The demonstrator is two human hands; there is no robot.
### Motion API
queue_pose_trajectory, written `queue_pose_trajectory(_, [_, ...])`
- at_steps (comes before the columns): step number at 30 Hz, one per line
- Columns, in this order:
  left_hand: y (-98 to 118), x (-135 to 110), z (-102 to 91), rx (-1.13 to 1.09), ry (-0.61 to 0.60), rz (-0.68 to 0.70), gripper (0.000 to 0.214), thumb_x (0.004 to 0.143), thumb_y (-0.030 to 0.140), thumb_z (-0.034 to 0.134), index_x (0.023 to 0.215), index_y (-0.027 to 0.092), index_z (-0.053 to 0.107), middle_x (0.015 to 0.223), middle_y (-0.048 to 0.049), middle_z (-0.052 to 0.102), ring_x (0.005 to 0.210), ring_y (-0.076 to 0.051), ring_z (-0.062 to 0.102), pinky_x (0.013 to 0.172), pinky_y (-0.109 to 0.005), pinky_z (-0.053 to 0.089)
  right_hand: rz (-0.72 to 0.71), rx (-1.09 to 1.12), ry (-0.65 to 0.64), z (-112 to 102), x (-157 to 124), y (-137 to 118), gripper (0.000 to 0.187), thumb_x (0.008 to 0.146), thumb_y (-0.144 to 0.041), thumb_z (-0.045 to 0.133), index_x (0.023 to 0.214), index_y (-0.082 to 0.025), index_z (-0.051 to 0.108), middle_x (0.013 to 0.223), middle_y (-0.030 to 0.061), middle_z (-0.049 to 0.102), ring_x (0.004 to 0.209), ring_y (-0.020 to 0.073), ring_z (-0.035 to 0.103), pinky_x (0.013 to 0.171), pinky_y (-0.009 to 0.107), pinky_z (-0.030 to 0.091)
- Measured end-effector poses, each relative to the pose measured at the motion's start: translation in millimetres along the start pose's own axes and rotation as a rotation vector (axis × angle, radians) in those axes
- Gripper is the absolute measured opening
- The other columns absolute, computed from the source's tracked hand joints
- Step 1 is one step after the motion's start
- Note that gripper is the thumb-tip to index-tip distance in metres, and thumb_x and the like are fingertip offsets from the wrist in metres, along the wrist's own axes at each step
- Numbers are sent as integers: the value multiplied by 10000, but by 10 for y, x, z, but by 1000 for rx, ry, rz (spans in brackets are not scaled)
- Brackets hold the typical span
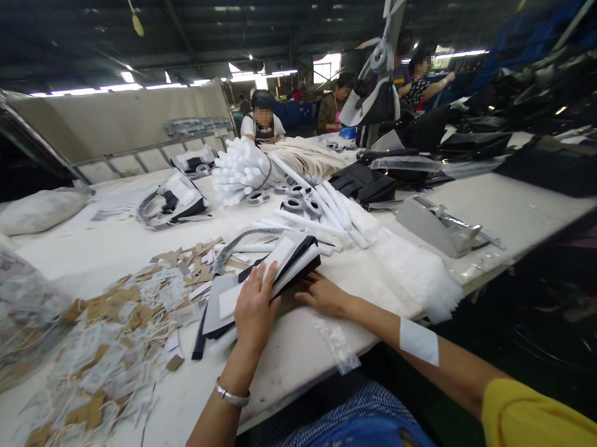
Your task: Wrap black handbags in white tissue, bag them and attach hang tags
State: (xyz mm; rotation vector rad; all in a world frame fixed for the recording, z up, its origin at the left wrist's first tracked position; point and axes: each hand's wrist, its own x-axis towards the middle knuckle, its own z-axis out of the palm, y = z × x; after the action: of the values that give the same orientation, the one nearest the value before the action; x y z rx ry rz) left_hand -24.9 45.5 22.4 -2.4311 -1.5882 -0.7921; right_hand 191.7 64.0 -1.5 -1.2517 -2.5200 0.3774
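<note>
The bag lies tilted near the edge of the bench, in front of the worker, and is taken as the clock's centre, with 12 pointing away from the worker. The left hand rests on it palm down, fingers extended over a white pad. The right hand is at the 4 o'clock side, fingers slightly bent and partly hidden by the bag's edge; whether it grips cannot be told. Condition is judged partway: the handle appears wrapped, and the pad and a white rod lie along the bag, though whether either is fixed cannot be determined. The bag's form appears loose and unfinished, and no tag is visible on it. Supplies are plentiful: tags heaped at 9 o'clock, bundled rods at 12, grey coils at 1, and loose rods between 1 and 2. A second bag, also with white material about it, lies toward 11. Black bags lie at 2; their stage cannot be established.
</note>
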Motion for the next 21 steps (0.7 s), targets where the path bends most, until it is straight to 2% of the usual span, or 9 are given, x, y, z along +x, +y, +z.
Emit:
queue_pose_trajectory(3, [-32, 2, -19, -17, 1, -16, 777, 823, 111, 641, 1512, 250, 309, 1532, -117, 427, 1410, -315, 398, 1118, -463, 406, 27, -24, 70, 23, -260, -66, 527, 1000, -428, 464, 1439, -139, 487, 1502, 160, 452, 1458, 281, 303, 1203, 521, 210])
queue_pose_trajectory(6, [-36, 1, -19, -14, 0, -5, 763, 832, 118, 639, 1510, 253, 316, 1528, -118, 433, 1414, -312, 393, 1120, -458, 403, 4, -45, 27, 148, -537, -130, 626, 969, -495, 501, 1482, -145, 427, 1539, 170, 393, 1466, 304, 283, 1193, 552, 218])
queue_pose_trajectory(9, [21, -7, -28, 24, -2, 15, 750, 834, 123, 648, 1503, 247, 333, 1523, -125, 439, 1414, -313, 393, 1122, -454, 398, -22, -61, -33, 226, -530, -149, 640, 969, -511, 490, 1486, -140, 420, 1557, 162, 362, 1473, 309, 264, 1194, 543, 224])
queue_pose_trajectory(12, [134, -40, -70, 66, -12, 39, 755, 821, 106, 666, 1496, 247, 356, 1523, -125, 440, 1410, -315, 399, 1121, -450, 399, -69, -56, 2, 219, -384, -132, 611, 967, -503, 497, 1457, -139, 465, 1530, 160, 410, 1449, 299, 322, 1188, 521, 256])
queue_pose_trajectory(14, [220, -90, -98, 84, -19, 58, 770, 812, 93, 675, 1496, 256, 361, 1527, -117, 438, 1410, -313, 401, 1119, -451, 402, -113, -43, 95, 194, -365, -134, 533, 974, -464, 494, 1390, -134, 545, 1429, 169, 537, 1381, 299, 431, 1160, 514, 316])
queue_pose_trajectory(17, [316, -207, -77, 112, -13, 105, 762, 814, 104, 687, 1489, 274, 377, 1529, -102, 439, 1405, -310, 409, 1111, -460, 415, -237, 26, 252, 132, -521, -194, 334, 987, -348, 466, 1142, -167, 700, 1141, 132, 717, 1113, 261, 639, 1006, 440, 490])
queue_pose_trajectory(19, [346, -298, -8, 139, 8, 159, 708, 843, 140, 678, 1479, 283, 401, 1519, -100, 454, 1393, -313, 427, 1099, -473, 428, -358, 92, 304, 45, -679, -264, 260, 972, -291, 484, 1008, -183, 717, 997, 101, 743, 960, 225, 677, 885, 374, 547])
queue_pose_trajectory(21, [355, -380, 84, 176, 38, 223, 635, 889, 170, 638, 1470, 302, 418, 1504, -97, 475, 1377, -312, 450, 1084, -485, 442, -445, 149, 347, -96, -789, -333, 202, 953, -247, 509, 951, -187, 702, 928, 85, 740, 903, 207, 677, 838, 345, 554])
